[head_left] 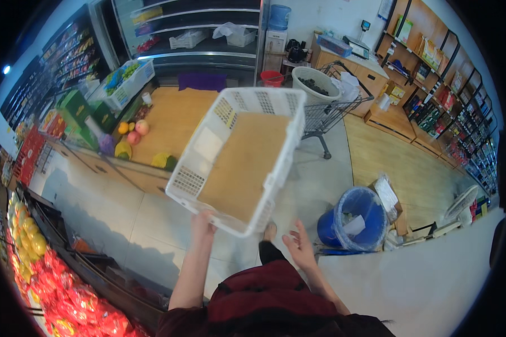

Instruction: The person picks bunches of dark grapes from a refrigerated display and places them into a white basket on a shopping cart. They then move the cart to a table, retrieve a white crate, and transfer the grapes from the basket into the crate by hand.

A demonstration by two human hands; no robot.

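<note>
White crate (283, 163), mouth toward camera, long axis lower-left to upper-right

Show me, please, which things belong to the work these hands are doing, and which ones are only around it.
Belonging to the work:
- white crate, held at its near edge
- left hand, gripping it
- right hand, open, apart from it

Apparently only around:
- blue bin
- shopping cart
- round fruits
- red packages

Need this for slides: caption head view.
Left hand holds a white crate; right hand open, near a blue bin.
</note>
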